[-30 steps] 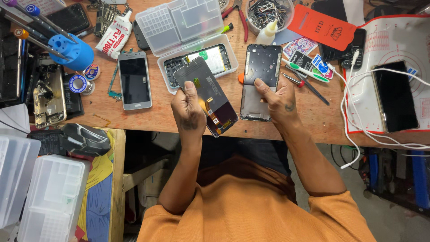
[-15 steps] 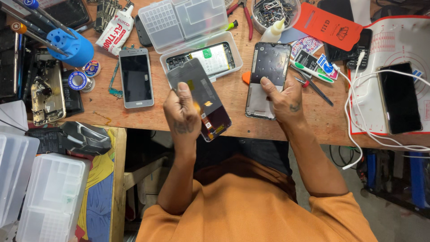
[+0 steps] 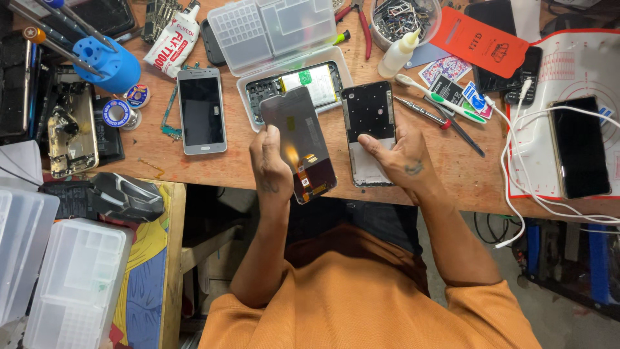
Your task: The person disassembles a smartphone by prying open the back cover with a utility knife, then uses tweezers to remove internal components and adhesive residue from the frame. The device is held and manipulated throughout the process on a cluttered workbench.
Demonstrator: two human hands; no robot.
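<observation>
**Dark display panel held up, phone frame pressed flat beside it**

Left hand [image 3: 271, 171] closed around the lower left edge of a dark flat rectangular display panel with a copper-coloured flex strip at the bottom [image 3: 302, 145]; panel lifted off the wooden worktop [image 3: 452, 155], tilted, long axis running from upper left to lower right. Right hand [image 3: 403, 158] spread, fingers resting on the lower part of a black and white rectangular phone frame [image 3: 369, 132] lying flat on the worktop, long axis almost straight away from the body. Frame just to the right of the panel, near but apart; right hand nearer to the frame, left hand nearer to the panel.

Counted: one panel held, one frame under the fingers. Further out, one silver smartphone with dark screen [image 3: 201, 110] left of the panel, one opened phone body in a clear plastic tray [image 3: 303, 84] behind it, one dark phone on a white mat [image 3: 579, 145] at far right. Possibly more phone parts at far left, too cluttered to count.
</observation>
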